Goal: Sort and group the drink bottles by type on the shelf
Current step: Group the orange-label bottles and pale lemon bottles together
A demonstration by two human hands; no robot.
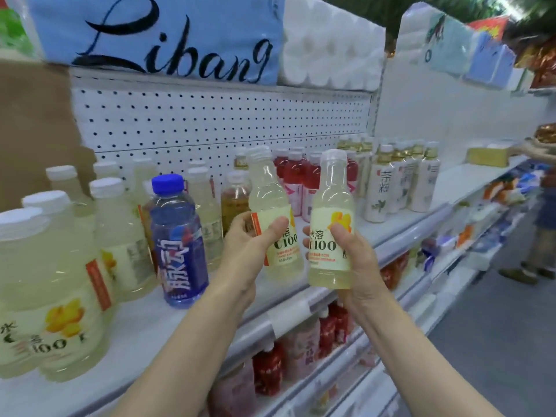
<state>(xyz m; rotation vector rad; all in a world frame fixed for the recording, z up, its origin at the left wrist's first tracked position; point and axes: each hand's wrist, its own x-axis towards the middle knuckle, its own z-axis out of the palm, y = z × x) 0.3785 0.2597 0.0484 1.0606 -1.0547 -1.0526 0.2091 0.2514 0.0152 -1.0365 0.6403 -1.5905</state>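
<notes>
Progress: partway, by the look of it; pale lemon bottles (60, 266) massed at the left of the shelf (144, 323), red drinks (296, 179) grouped mid-shelf, white-labelled tea bottles (400, 179) standing together further right.
In transit: two more lemon C100 bottles, lifted clear of the shelf and held side by side in front of the red group.
Left hand (251, 239): closed round the left lemon bottle (272, 218), thumb across the label, bottle leaning slightly left.
Right hand (350, 251): gripping the right lemon bottle (332, 218) from behind, thumb on the label front, bottle near upright.
Likely next: both carried leftward to join the lemon cluster, judged from the matching labels.
Left to do: blue-capped blue bottle (179, 239) standing alone among the lemon bottles, seemingly out of place; amber bottle (234, 200) just behind the left hand, also apart from any like kind.
Contents: held bottles filled almost to the neck with cloudy pale-yellow liquid, caps on; blue bottle full of clear blue-tinted drink; red bottles full; tea bottles wrapped, liquid hidden.
Lower shelf: red and pink bottles (267, 368) in rows, grouping hard to judge through blur.
Above: tissue packs (328, 46) and a blue pack marked Libang (168, 40).
Far right: another person (541, 206) at the aisle end, partly cut off.
</notes>
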